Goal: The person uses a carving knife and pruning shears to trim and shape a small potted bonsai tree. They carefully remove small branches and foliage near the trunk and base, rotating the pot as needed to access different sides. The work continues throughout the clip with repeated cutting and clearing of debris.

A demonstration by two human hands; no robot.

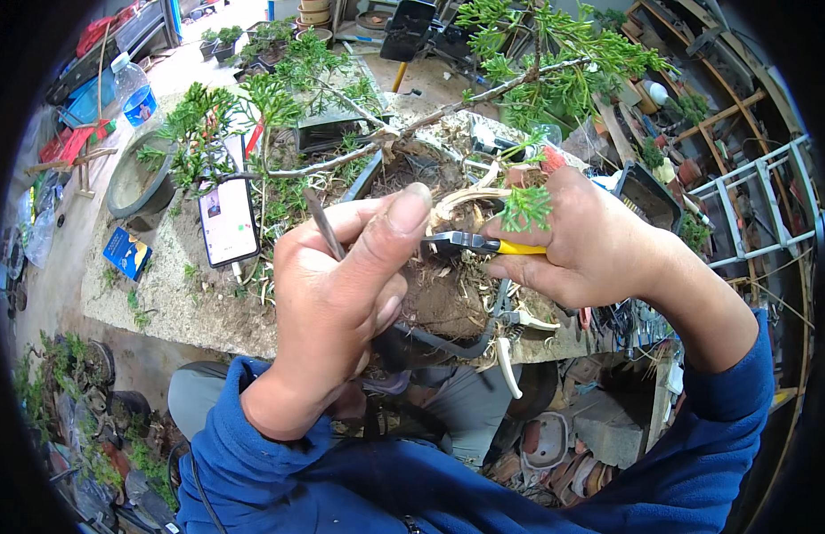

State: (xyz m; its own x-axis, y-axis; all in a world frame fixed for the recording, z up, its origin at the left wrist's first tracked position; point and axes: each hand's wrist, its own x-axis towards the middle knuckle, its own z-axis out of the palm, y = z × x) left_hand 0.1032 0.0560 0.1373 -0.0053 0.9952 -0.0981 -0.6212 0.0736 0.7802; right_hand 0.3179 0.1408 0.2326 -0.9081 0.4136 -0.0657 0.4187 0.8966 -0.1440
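Note:
My left hand (328, 311) is closed around a thin dark rod (321, 216), thumb raised over it. My right hand (586, 236) grips yellow-handled pliers (519, 248); their dark jaws lie beside pale stripped wood (457, 200) of a small juniper (559, 67), near my left thumb. The juniper's long bare branch reaches over both hands, with green sprays at either end. Beneath, soil and roots fill a dark rectangular pot (466, 343). White-handled shears (506, 365) lie by the pot's near right side. My left hand hides part of the pot.
A phone (228, 222), blue card (127, 253), round grey container (127, 200) and water bottle (134, 98) sit at left. A black tray (653, 196) and tools lie at right, beside a metal frame (759, 200). Several potted plants (105, 427) stand at lower left.

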